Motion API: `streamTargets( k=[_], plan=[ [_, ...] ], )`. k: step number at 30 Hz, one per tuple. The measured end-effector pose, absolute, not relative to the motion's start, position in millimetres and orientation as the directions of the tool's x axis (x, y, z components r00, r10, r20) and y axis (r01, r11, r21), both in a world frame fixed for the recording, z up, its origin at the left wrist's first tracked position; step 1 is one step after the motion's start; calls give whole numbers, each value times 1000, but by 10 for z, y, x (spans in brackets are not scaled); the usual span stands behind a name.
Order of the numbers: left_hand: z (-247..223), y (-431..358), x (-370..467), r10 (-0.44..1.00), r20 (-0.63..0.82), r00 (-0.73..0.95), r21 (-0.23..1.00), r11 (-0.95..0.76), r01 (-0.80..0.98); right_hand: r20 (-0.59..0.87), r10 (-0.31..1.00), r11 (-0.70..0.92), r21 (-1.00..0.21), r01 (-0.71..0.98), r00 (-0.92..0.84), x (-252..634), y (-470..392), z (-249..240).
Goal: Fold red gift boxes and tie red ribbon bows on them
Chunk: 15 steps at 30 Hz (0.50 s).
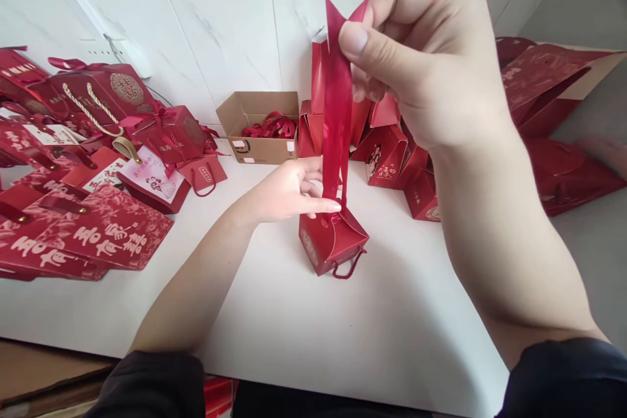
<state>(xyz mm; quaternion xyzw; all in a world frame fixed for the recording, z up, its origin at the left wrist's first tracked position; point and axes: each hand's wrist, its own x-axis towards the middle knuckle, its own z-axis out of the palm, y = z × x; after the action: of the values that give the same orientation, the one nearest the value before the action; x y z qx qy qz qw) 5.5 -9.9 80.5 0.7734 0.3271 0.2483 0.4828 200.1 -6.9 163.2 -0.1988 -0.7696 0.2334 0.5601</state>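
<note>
You are working at a white table [313, 346] pushed against a pale marble-look wall [220, 19], and the only open stretch of surface is the band in front of you, running from the near edge up to the small red gift box [329, 243] at the middle. That box stands alone on the bare top, its cord handle hanging toward you. Your left hand [289, 192] rests at the box's top, fingers pinched on the lower end of the red ribbon [337, 111] right where it meets the box. Your right hand [426, 59] is raised well above — thumb and fingers closed on the ribbon's upper ends, holding it taut and upright. To the left the room narrows quickly: a heap of flat red gift bags [93, 235] reaches close to the table's near-left edge, the front one printed with large gold Chinese characters, too slanted to read with certainty. Behind it sits a red bag with rope handles [105, 95] bearing a round gold double-happiness emblem. At the back, an open cardboard box [257, 124] holds more ribbons and carries small white labels whose print is too small to read. Just right of it, more small red boxes [392, 157] crowd the wall — one shows a cartoon couple and gold characters.
</note>
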Motion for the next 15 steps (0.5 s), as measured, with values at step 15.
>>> streamTargets(
  k=[15],
  plan=[
    [403, 174, 112, 586, 18, 810, 782, -513, 354, 708, 704, 710, -704, 17, -47, 2156, -332, 1376]
  ],
)
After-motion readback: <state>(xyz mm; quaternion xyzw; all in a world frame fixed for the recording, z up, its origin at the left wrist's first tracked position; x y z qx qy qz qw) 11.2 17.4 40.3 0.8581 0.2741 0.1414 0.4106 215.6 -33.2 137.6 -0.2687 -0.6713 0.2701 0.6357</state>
